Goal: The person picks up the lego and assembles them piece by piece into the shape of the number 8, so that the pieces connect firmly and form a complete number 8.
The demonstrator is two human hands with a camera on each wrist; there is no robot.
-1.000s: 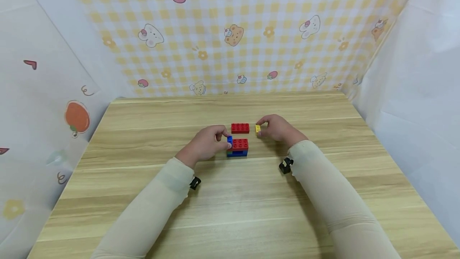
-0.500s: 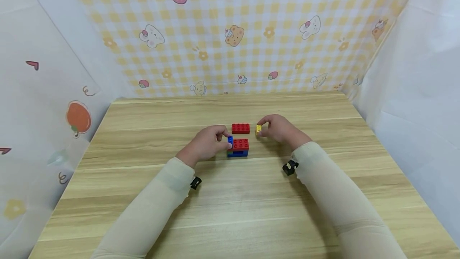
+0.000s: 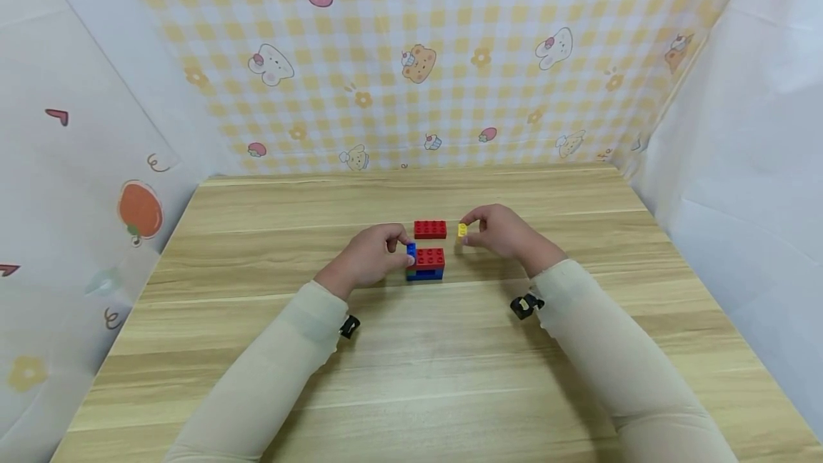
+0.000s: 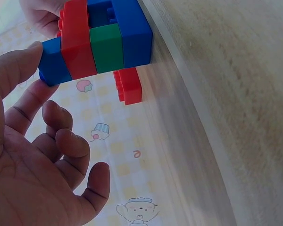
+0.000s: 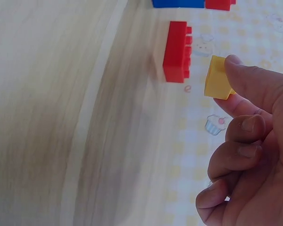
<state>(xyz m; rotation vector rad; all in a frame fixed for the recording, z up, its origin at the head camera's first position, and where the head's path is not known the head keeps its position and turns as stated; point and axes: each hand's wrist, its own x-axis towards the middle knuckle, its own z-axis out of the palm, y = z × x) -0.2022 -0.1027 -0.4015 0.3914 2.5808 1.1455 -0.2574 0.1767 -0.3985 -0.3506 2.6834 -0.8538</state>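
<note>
Brick stack (image 3: pixel 429 264) on table (image 3: pixel 411 377); loose brick (image 3: pixel 430 229) behind (another brick (image 3: pixel 462 229) right of that).

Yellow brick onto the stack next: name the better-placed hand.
Probably the right hand: it pinches the yellow brick in the air, while the left hand pinches the small blue brick atop the stack.

There is one yellow brick (image 5: pixel 217 79), one loose red brick (image 5: pixel 176 52), one brick stack (image 4: pixel 105 48) and one table (image 3: pixel 424 377).

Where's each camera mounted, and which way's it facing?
Head: on the head, facing forward and down; table, left hand, right hand, sleeves show.
Left wrist: worn there, facing its hand pinching the blue brick; right hand partly visible.
Right wrist: worn there, facing its hand pinching the yellow brick.
Both wrist views share the loose red brick.
</note>
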